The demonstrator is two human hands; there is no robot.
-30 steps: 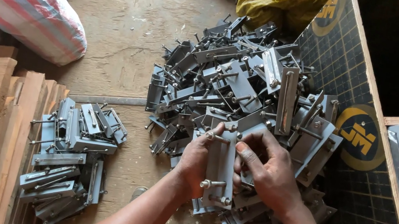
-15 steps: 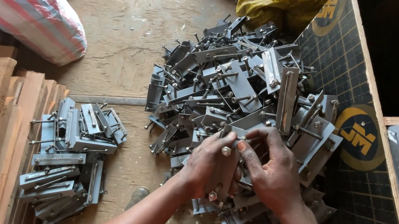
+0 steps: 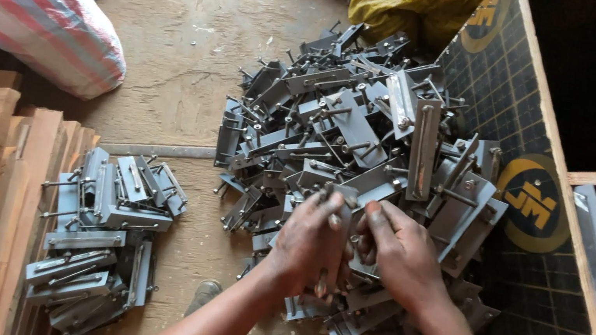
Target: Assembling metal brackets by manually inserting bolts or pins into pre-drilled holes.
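I am looking down at both hands working over the near edge of a large heap of grey metal brackets on the dusty floor. My left hand and right hand are closing together on one grey bracket, which is sitting directly between the two palms, above the front of the heap. Its long axis is running roughly away from me, top end toward the heap and lower end pointing back at my wrists. The left fingers are curling round its left flank; the right fingers are pressing in from the other side. Both hands are equally near, each touching it. Whether a bolt is being pinched at the tips I cannot tell. A smaller stack of like brackets is lying well apart to the left, beside wooden planks.
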